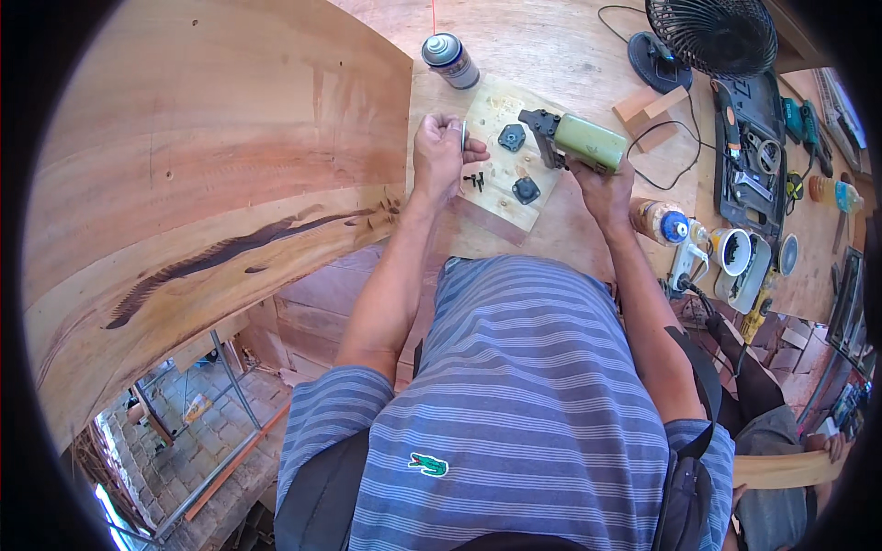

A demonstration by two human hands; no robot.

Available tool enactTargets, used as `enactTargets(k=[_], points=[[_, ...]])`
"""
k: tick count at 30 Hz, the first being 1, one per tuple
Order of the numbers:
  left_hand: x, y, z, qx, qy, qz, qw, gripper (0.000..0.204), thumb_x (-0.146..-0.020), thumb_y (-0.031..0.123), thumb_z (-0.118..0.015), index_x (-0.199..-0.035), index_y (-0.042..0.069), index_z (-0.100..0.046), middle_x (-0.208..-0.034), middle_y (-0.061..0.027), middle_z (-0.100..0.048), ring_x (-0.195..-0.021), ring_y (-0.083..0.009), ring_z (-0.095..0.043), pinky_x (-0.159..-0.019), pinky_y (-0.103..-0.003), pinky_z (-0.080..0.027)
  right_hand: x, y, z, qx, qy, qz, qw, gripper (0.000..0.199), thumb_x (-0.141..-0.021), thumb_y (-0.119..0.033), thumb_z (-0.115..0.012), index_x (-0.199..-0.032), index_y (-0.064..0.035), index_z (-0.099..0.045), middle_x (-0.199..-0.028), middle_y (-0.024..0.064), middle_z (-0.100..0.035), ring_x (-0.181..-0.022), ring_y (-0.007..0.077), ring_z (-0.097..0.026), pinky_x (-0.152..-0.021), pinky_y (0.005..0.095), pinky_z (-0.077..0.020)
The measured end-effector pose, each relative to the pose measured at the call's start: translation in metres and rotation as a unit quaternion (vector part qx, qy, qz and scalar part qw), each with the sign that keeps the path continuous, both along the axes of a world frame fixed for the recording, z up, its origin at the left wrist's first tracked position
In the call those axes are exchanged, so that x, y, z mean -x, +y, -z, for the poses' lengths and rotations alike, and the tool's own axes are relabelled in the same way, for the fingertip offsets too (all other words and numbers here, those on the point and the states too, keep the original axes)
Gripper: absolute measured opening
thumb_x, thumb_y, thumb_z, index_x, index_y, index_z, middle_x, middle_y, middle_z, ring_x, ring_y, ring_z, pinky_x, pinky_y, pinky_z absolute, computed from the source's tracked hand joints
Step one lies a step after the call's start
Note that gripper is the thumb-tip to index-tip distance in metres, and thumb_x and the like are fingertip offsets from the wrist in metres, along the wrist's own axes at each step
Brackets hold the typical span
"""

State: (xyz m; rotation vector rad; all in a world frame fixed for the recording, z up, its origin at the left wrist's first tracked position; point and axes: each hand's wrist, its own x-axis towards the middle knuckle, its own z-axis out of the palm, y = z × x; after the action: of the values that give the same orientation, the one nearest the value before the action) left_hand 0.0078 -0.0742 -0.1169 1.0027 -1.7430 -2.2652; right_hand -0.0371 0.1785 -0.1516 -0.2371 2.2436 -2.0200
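My left hand (pixel 439 151) is closed in a pinch on a thin, pale rod (pixel 463 136) that stands nearly upright. It hovers by the left edge of a light wooden board (pixel 501 204). My right hand (pixel 606 188) grips a green cylinder-bodied tool (pixel 590 142) with a black bracket-like head pointing left over the board. On the board lie a dark flange-like part (pixel 512 138), a second dark part (pixel 525 190) nearer to me, and several black screws (pixel 476 181). The exact kind of the green tool cannot be made out.
A spray can (pixel 450 61) stands beyond the board. A large wooden panel (pixel 239 129) rises at left. To the right are wood blocks (pixel 652 115), a black fan (pixel 712 37), a bottle (pixel 660 222), an open tool case (pixel 749 151) and a white cup (pixel 731 251). Another person's hand (pixel 834 446) touches a plank.
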Motion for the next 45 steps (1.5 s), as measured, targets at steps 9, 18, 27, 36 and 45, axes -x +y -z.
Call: enactTargets(k=[9, 18, 27, 36, 45], points=[[-0.006, -0.022, 0.016, -0.122, -0.041, 0.075, 0.989, 0.020, -0.106, 0.005, -0.056, -0.120, -0.005, -0.064, -0.088, -0.0042, -0.064, -0.067, -0.0111, -0.066, -0.058, -0.027, -0.059, -0.001, -0.002, -0.003, 0.043, -0.017, -0.008, 0.999, 0.032, -0.087, -0.002, -0.082, -0.118, -0.0015, -0.075, -0.106, 0.0068, -0.078, -0.092, 0.0134, -0.072, -0.083, 0.0297, -0.0577], [-0.012, -0.008, -0.028, 0.543, -0.047, 0.213, 0.811, 0.016, -0.093, 0.008, -0.072, -0.105, -0.001, -0.077, -0.089, -0.0143, -0.074, -0.071, -0.0257, -0.071, -0.069, -0.038, -0.059, 0.001, 0.000, -0.010, 0.010, -0.003, -0.014, 1.000, 0.034, -0.085, 0.003, -0.079, -0.118, -0.0002, -0.071, -0.109, 0.0089, -0.078, -0.100, 0.0149, -0.072, -0.089, 0.0295, -0.0557], [0.005, 0.017, -0.101, 0.306, 0.029, 0.099, 0.946, 0.013, -0.094, 0.010, -0.078, -0.097, -0.003, -0.077, -0.078, -0.0050, -0.072, -0.064, -0.0094, -0.064, -0.059, -0.023, -0.051, -0.004, -0.003, -0.017, 0.003, 0.013, -0.027, 1.000, 0.034, -0.082, 0.005, -0.079, -0.114, -0.0017, -0.072, -0.104, 0.0091, -0.078, -0.096, 0.0156, -0.073, -0.085, 0.0297, -0.0559], [0.024, 0.038, -0.087, 0.359, 0.192, 0.066, 0.911, 0.009, -0.093, 0.001, -0.078, -0.098, -0.005, -0.075, -0.082, -0.0068, -0.072, -0.069, -0.0095, -0.068, -0.060, -0.022, -0.056, -0.007, -0.003, -0.012, -0.026, 0.013, -0.044, 0.999, 0.030, -0.082, 0.006, -0.078, -0.110, -0.0022, -0.071, -0.099, 0.0059, -0.076, -0.092, 0.0145, -0.071, -0.084, 0.0293, -0.0550], [0.033, 0.043, -0.066, 0.326, 0.212, 0.027, 0.921, 0.010, -0.088, 0.003, -0.081, -0.092, -0.005, -0.076, -0.079, -0.0082, -0.071, -0.070, -0.0094, -0.064, -0.059, -0.026, -0.050, -0.005, -0.005, -0.013, -0.032, 0.039, -0.033, 0.998, 0.031, -0.076, 0.005, -0.079, -0.106, -0.0042, -0.074, -0.093, 0.0090, -0.074, -0.087, 0.0190, -0.072, -0.079, 0.0304, -0.0545]])
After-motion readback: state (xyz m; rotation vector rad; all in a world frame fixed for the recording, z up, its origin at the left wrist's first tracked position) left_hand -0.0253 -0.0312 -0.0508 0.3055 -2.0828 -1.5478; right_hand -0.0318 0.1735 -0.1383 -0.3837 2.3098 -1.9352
